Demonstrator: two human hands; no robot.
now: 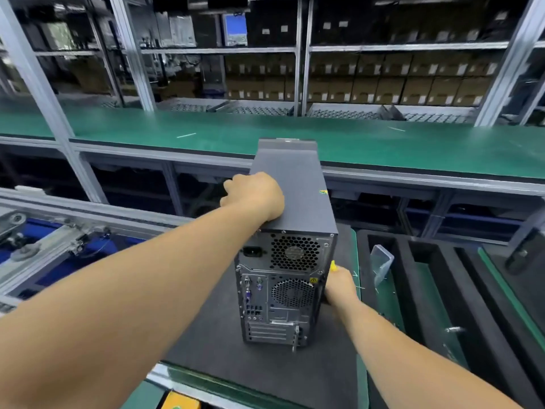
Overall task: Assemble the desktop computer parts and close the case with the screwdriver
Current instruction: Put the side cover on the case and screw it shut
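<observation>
The dark computer case (292, 231) stands upright at the middle of the counter (265, 373), rear panel facing the person. At its 10 o'clock, the left hand (255, 196) grips the top edge. At 3 o'clock, the right hand (340, 283) is curled around a yellow-handled screwdriver (333, 265) against the rear right edge.

Even overhead light, soft blur, warped edges.
</observation>
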